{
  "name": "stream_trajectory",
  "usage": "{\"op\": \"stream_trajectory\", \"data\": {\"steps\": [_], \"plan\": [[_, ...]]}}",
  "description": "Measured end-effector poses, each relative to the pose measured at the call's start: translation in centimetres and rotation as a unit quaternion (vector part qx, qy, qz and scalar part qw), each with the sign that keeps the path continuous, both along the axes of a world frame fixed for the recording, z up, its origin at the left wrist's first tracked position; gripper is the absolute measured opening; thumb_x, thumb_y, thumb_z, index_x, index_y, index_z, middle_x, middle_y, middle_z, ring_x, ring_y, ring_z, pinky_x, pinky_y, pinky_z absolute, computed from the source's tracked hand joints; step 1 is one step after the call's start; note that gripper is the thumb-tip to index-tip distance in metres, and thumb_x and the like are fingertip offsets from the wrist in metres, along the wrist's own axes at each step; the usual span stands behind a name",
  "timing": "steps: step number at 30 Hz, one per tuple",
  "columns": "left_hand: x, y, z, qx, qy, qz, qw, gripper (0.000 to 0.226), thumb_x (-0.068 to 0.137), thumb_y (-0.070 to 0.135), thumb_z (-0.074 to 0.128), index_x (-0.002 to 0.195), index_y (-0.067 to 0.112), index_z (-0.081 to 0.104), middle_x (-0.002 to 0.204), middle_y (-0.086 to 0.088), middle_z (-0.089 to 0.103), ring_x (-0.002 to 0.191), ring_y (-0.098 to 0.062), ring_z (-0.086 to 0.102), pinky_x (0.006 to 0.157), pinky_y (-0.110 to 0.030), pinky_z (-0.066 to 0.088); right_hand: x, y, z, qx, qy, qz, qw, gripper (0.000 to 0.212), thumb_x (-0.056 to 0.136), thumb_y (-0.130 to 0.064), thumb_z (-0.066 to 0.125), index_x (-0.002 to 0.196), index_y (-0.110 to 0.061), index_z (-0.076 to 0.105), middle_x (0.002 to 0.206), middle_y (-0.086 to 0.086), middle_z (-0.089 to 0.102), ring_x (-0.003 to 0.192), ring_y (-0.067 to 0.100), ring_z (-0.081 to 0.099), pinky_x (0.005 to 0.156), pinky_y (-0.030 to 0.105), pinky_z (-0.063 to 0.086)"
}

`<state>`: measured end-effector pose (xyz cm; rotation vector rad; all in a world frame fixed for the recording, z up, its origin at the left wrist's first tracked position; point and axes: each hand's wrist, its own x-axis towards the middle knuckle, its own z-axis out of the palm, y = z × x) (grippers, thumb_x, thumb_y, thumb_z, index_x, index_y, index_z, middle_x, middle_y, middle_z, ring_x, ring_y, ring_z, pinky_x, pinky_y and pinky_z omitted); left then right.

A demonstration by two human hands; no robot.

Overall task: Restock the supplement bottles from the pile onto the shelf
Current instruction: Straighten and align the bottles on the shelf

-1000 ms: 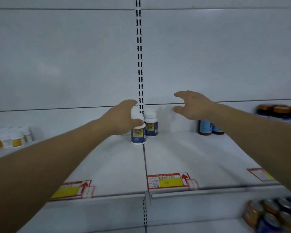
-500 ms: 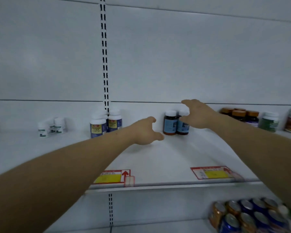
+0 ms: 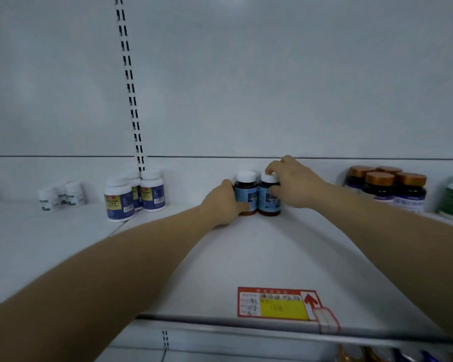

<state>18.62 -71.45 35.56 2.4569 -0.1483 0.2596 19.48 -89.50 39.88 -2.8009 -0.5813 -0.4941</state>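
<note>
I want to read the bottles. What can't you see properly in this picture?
- Head view: label text on the two brown bottles is blurred, partly behind the left hand and right hand.
- Price tag print: too small.
- Lower-shelf cans: cut off by bottom edge.

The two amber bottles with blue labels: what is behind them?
Directly behind the amber bottles only the white back panel shows. The right hand hides the area behind the right one.
</note>
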Motion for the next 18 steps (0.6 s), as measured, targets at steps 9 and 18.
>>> {"op": "stream_trajectory", "data": {"steps": [9, 18], "plan": [[0.6, 0.5, 0.2, 0.013, 0.046, -0.007, 0.999, 0.047, 0.090, 0.026, 0.060, 0.125, 0.007, 0.035, 0.122, -0.010, 0.056, 0.105, -0.023, 0.054, 0.082, -0.029, 0.042, 0.0, 0.4, -0.5, 0.028, 0.000, 0.000, 1.000, 0.039, 0.091, -0.027, 0.059, 0.126, -0.017, 0.045, 0.120, 0.007, 0.037, 0.098, 0.028, 0.051, 0.078, 0.032, 0.042], [-3.5, 1.6, 3.5, 0.105, 0.001, -0.048, 0.993, 0.067, 0.086, 0.033, 0.064, 0.140, 0.013, 0.030, 0.139, -0.008, 0.042, 0.111, -0.021, 0.047, 0.081, -0.026, 0.034, -2.7, -0.6, 2.6, -0.033, -0.027, -0.052, 0.998, 0.064, 0.090, -0.046, 0.055, 0.145, -0.021, 0.031, 0.141, 0.007, 0.034, 0.122, 0.027, 0.043, 0.089, 0.034, 0.039]]}}
